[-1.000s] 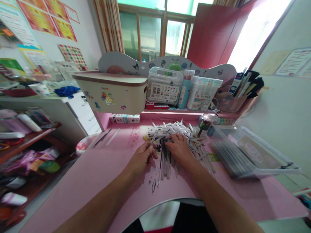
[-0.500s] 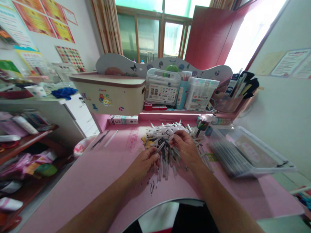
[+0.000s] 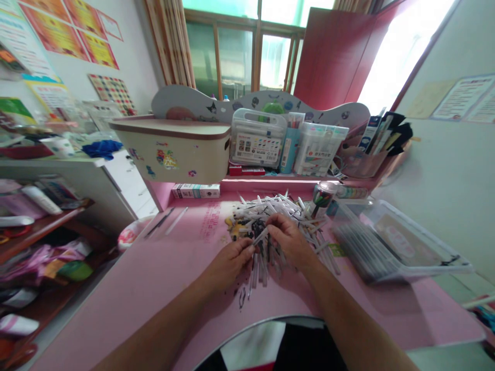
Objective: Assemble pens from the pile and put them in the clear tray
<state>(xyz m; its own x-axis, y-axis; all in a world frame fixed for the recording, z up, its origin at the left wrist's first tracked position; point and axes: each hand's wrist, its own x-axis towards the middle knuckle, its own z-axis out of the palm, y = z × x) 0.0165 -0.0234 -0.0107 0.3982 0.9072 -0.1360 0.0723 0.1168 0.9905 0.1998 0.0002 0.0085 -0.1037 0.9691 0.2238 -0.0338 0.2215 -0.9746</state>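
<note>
A slim, light-coloured pen point(image 3: 260, 237) spans the gap between my hands. My left hand point(image 3: 233, 260) grips its lower end between thumb and fingers. At the upper end, the fingertips of my right hand point(image 3: 288, 238) pinch it; any small cap hidden in them I cannot make out. Below and behind both hands spreads a pile of white and clear pen parts point(image 3: 270, 207), with black pieces mixed in. Several clear barrels point(image 3: 260, 273) point toward me at the near side of the pile. Small black bits point(image 3: 242, 296) lie on the pink desk point(image 3: 162, 299).
A clear plastic box point(image 3: 406, 242) holding a row of pens stands on the right. Behind the pile is a jar point(image 3: 323, 198) of pens. A lidded bin point(image 3: 174, 152) and marker cases point(image 3: 258, 139) line the shelf. Two slender sticks point(image 3: 176, 220) lie at the left.
My right hand has come down and slightly left, bringing its fingertips to the upper end of the pen in my left hand. My left hand has barely moved.
</note>
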